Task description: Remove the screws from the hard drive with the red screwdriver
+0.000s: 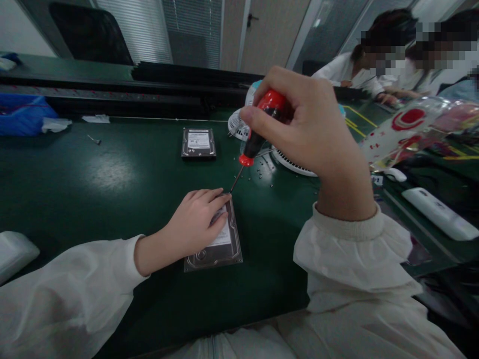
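A hard drive lies flat on the green table in front of me. My left hand rests palm down on it, fingers stretched over its label. My right hand is closed round a red and black screwdriver, held upright and tilted. The screwdriver's thin tip meets the far right corner of the drive, just beside my left fingertips. Both arms wear white sleeves.
A second hard drive lies farther back. A white fan and several loose screws sit behind the screwdriver. A blue bin stands far left, a white device at right. Two people in white work at the back right.
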Available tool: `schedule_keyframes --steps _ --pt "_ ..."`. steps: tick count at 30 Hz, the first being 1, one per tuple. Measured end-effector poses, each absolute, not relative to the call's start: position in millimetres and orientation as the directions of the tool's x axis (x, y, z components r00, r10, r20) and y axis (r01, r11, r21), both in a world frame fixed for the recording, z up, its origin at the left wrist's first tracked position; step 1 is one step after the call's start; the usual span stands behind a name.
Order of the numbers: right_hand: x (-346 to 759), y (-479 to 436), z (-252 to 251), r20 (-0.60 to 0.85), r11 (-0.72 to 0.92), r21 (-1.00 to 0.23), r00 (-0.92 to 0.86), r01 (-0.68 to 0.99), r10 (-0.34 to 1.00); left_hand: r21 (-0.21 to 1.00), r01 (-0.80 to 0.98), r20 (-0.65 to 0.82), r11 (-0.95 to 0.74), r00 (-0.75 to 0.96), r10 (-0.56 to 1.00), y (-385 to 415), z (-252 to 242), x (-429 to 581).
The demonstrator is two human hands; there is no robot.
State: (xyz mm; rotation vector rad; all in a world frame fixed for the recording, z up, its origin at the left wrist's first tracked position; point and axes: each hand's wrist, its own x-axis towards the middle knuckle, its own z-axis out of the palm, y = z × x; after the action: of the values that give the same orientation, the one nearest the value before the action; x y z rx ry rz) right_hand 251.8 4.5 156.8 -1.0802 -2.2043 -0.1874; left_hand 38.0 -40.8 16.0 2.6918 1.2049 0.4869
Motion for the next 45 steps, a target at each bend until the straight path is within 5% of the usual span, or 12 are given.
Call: schedule_keyframes --steps 40,45 --pt "250.6 -0.3 157.9 0.590 0.661 -0.209 -0.446 0.721 0.673 0.264 0.704 0.236 -0.659 0.615 0.752 -42.1 15.0 37.4" --pt "249.7 -0.2 158.3 0.577 0.671 -0.224 -0.458 0.707 0.676 0.162 0.729 0.292 -0.665 0.609 0.738 -46.7 19.8 39.3"
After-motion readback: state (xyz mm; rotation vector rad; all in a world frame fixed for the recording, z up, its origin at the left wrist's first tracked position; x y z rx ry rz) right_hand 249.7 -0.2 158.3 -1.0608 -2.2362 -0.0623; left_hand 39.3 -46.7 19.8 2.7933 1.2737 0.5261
